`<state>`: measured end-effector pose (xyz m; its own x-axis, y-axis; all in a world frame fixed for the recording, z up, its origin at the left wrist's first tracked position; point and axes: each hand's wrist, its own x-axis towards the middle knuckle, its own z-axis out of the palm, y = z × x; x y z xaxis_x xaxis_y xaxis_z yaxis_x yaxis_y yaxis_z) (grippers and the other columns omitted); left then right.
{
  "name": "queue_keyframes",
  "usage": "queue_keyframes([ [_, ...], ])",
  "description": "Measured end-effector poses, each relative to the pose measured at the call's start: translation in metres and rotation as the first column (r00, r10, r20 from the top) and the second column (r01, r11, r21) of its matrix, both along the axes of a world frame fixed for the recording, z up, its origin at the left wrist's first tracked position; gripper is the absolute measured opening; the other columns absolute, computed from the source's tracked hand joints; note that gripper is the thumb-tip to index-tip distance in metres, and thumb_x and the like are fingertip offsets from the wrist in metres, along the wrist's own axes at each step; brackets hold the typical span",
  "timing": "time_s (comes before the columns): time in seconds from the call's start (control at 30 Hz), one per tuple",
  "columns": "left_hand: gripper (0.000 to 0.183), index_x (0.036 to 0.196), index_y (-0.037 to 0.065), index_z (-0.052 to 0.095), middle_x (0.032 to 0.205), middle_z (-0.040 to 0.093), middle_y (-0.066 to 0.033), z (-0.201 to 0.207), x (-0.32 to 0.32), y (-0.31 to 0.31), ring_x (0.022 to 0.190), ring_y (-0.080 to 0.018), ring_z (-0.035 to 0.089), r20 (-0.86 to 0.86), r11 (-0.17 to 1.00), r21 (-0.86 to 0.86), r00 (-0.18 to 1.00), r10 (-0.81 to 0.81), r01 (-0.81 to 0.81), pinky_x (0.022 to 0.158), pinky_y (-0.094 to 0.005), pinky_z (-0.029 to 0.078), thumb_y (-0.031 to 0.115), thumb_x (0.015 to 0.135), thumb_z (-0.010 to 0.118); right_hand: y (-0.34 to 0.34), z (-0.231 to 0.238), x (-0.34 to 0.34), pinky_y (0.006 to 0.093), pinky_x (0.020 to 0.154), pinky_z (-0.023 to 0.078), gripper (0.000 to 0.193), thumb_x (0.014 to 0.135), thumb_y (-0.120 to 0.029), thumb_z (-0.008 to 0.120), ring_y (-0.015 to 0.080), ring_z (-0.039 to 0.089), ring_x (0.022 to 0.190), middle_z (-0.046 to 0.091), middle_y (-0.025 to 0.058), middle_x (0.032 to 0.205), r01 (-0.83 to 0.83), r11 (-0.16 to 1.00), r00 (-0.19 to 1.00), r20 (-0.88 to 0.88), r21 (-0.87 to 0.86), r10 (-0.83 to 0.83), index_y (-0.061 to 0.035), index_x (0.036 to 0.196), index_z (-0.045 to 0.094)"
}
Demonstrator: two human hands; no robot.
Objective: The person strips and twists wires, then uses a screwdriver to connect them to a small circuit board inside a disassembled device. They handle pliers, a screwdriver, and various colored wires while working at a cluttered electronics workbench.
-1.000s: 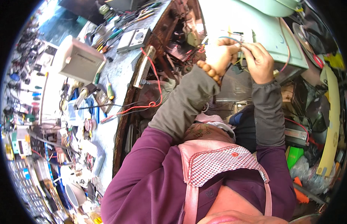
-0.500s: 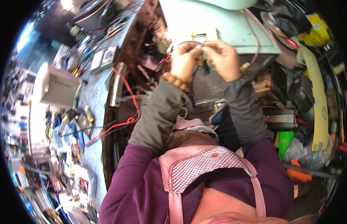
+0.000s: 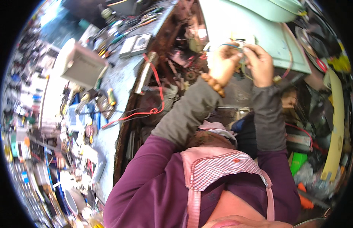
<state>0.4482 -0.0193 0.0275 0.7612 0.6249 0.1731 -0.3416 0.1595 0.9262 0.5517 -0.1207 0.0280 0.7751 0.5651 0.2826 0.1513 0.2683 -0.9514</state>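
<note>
Over the near edge of a pale green appliance panel [image 3: 275, 45], my two hands work close together at fingertip height. Thin wires, one of them blue [image 3: 232, 45], run between the fingertips. My left hand [image 3: 222, 64], with a beaded bracelet [image 3: 213, 84] at its wrist, is closed in a pinch on the wire. Facing it, my right hand [image 3: 261, 64] pinches at the same spot with thumb and forefinger. The exact joint between the fingertips is blurred and too small to make out. A small pale part with wires [image 3: 248, 39] lies just behind the fingers.
On the left stands a blue-topped bench [image 3: 125, 89] with a white box [image 3: 83, 66], a screwdriver [image 3: 111, 97] and many loose tools. A red cable [image 3: 161, 87] hangs over its edge. To the right are a yellowish strip [image 3: 335, 125], plastic bags and a green box [image 3: 298, 162].
The whole view has shifted, so the bench and hands appear farther right. Both hands stay together over the panel, still pinching; their fingers have changed position only slightly.
</note>
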Motion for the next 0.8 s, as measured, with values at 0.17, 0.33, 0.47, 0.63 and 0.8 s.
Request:
queue_keyframes([
  [0.17, 0.035, 0.13, 0.002, 0.059, 0.092, 0.068, -0.0047, -0.011, 0.008, 0.005, 0.07, -0.0095, 0.061, 0.056, 1.0, -0.002, 0.998, -0.013, 0.013, 0.057, -0.024, 0.05, -0.004, 0.097, 0.069, 0.008, -0.006, 0.007, 0.035, 0.071, 0.051, 0.018, 0.106, -0.017, 0.067, 0.0157, 0.063, 0.08, 0.07, 0.0083, 0.089, 0.196, 0.98, 0.791, 0.597, -0.042, -0.133, 0.0011, 0.108, 0.069],
  [0.33, 0.05, 0.141, 0.0, 0.049, 0.09, 0.066, -0.0065, -0.005, 0.003, 0.009, 0.069, -0.0124, 0.061, 0.026, 0.998, -0.062, 1.0, 0.011, -0.009, 0.054, -0.026, 0.051, -0.006, 0.095, 0.068, 0.011, -0.01, 0.015, 0.0258, 0.064, 0.044, 0.019, 0.108, -0.015, 0.065, 0.0081, 0.055, 0.073, 0.066, -0.0012, 0.086, -0.116, 0.99, 0.974, 0.183, -0.085, 0.129, 0.0015, 0.113, 0.072],
  [0.47, 0.057, 0.145, -0.001, 0.044, 0.089, 0.065, -0.0085, -0.012, 0.01, 0.014, 0.068, -0.0142, 0.062, 0.004, 0.999, 0.044, 1.0, 0.005, -0.006, 0.052, -0.029, 0.051, -0.006, 0.094, 0.068, 0.001, -0.006, 0.024, 0.0189, 0.054, 0.028, 0.023, 0.108, -0.015, 0.067, 0.0004, 0.042, 0.062, 0.056, -0.0082, 0.077, -0.246, 0.964, 0.969, -0.048, -0.101, 0.242, 0.0015, 0.121, 0.074],
  [0.63, 0.058, 0.143, -0.004, 0.047, 0.09, 0.067, -0.0105, -0.012, 0.011, 0.018, 0.067, -0.0165, 0.066, -0.018, 0.991, 0.133, 1.0, 0.003, 0.0, 0.051, -0.0301, 0.053, -0.005, 0.091, 0.071, 0.0, -0.007, 0.037, 0.0189, 0.047, 0.025, 0.021, 0.107, -0.019, 0.069, 0.0006, 0.042, 0.057, 0.06, -0.0071, 0.078, -0.326, 0.94, 0.938, -0.16, -0.102, 0.308, -0.0008, 0.117, 0.074],
  [0.8, 0.063, 0.144, -0.009, 0.046, 0.094, 0.07, -0.0153, -0.02, 0.015, 0.026, 0.081, -0.0211, 0.071, -0.013, 0.972, 0.236, 1.0, 0.013, -0.01, 0.065, -0.0342, 0.057, -0.004, 0.089, 0.076, 0.005, -0.014, 0.043, 0.0201, 0.054, 0.031, 0.018, 0.107, -0.017, 0.069, -0.0007, 0.042, 0.063, 0.063, -0.0074, 0.084, -0.241, 0.929, 0.961, 0.062, -0.28, 0.268, -0.0007, 0.11, 0.075],
])
